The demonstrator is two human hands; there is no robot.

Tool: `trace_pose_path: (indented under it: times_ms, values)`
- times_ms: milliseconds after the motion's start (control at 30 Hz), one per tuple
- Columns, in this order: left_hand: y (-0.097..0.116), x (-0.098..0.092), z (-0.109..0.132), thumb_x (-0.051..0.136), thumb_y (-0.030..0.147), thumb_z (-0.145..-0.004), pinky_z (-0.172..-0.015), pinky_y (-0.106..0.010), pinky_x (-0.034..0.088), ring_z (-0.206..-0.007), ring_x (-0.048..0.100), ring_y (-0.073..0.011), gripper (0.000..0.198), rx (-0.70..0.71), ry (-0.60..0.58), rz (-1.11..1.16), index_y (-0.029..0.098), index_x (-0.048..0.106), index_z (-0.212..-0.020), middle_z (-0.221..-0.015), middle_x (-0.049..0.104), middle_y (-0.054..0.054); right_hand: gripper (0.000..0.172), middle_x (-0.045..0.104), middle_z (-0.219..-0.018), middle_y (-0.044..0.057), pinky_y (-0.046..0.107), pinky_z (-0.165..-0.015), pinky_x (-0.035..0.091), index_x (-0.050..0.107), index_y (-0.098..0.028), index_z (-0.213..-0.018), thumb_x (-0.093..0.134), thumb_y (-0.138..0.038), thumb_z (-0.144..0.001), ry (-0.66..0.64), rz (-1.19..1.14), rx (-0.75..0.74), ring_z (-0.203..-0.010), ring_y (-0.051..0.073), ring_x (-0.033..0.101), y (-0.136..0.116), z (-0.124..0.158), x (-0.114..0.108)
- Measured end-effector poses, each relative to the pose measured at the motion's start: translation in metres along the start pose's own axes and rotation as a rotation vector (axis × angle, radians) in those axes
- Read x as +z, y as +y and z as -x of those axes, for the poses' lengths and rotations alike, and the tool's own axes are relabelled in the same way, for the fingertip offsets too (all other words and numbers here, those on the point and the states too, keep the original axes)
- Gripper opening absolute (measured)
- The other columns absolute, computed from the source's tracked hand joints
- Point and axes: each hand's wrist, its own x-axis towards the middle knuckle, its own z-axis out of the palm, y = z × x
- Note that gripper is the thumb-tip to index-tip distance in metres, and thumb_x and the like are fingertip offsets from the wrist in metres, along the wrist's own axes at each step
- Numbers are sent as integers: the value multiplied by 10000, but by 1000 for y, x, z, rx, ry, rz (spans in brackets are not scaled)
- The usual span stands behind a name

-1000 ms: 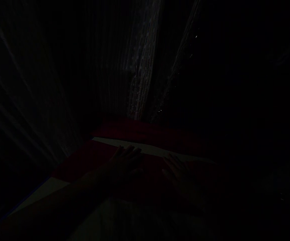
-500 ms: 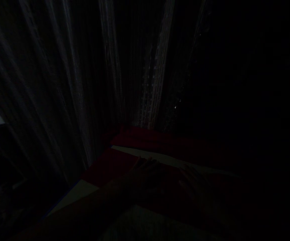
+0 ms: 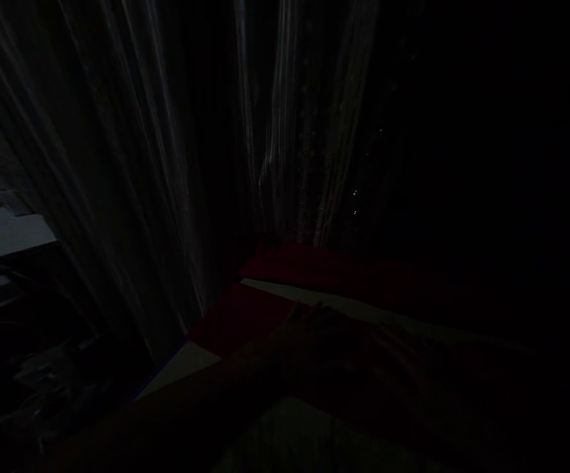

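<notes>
The picture is very dark. A cloth (image 3: 240, 315) with broad red and pale bands and a blue edge lies spread out flat before me. My left hand (image 3: 314, 332) rests on a red band, its fingers stretched out toward the pale strip (image 3: 364, 307). To the right of it, my right hand (image 3: 403, 351) also lies on the cloth with its fingers extended; its outline fades into shadow. No object shows in either hand. Much of the right side of the cloth is lost in the dark.
Sheer hanging curtains (image 3: 167, 151) stand along the left and far side of the cloth. A pale table top (image 3: 9, 233) is at the far left, and an unclear cluttered shape (image 3: 43, 387) sits low at the left. A red folded strip (image 3: 309, 259) borders the far edge.
The view has turned slightly left, so the cloth, curtains and both hands appear further right. More of the pale table top shows. Both hands stay flat on the cloth.
</notes>
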Motion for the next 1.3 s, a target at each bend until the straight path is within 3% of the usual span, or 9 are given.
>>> trace_pose_path:
  times_ms: [133,233,567,900,1033,1133,1300]
  values:
    - [4,-7,-3,339,794,-977,-1266,-712,27,-1630,62,-375,758,-55,-13,7,435,264,-1641,-1745,149,27,689,389,-1624,-23,575,-1194,412,503,-275,-1545,282,-687,-1039,-103,-32,37,-1482,261,418,-10,0,-33]
    - [4,-8,-6,318,777,-992,-1268,-703,1,-1632,22,-371,740,-81,-43,-13,424,274,-1641,-1747,136,30,749,354,-1644,-22,578,-1221,372,492,-255,-1552,278,-740,-1023,-155,-32,91,-1505,264,376,-11,-3,-44]
    - [-1,0,-11,349,750,-1004,-1269,-690,41,-1632,81,-361,754,-89,-65,-93,337,333,-1635,-1748,158,-35,710,346,-1649,-18,593,-1256,270,463,-294,-1566,329,-719,-1013,-275,-67,116,-1528,243,345,-10,-3,-45]
    - [0,-3,-13,338,734,-1015,-1267,-695,10,-1632,73,-360,757,-78,-83,-94,314,312,-1644,-1749,148,-35,719,353,-1647,-1,586,-1263,280,519,-291,-1541,332,-699,-980,-263,-85,196,-1532,270,338,-10,-8,-50]
    - [-2,-1,-13,316,748,-1011,-1265,-694,16,-1631,85,-358,764,-70,-71,-107,315,320,-1640,-1747,158,-40,712,338,-1652,-20,599,-1284,226,499,-298,-1549,326,-700,-987,-313,-82,193,-1548,251,310,-8,-8,-49]
    - [-3,0,-13,311,750,-1012,-1271,-684,17,-1633,81,-352,761,-72,-68,-101,321,319,-1640,-1747,157,-36,701,302,-1667,-44,587,-1282,245,475,-307,-1561,301,-696,-1004,-256,-80,186,-1562,229,280,-8,-8,-48]
    - [-2,-2,-13,323,762,-1003,-1267,-696,12,-1632,58,-369,767,-82,-76,-85,338,313,-1642,-1750,153,-26,726,317,-1661,-29,603,-1283,212,468,-304,-1568,271,-710,-999,-323,-69,177,-1561,244,282,-12,-9,-50]
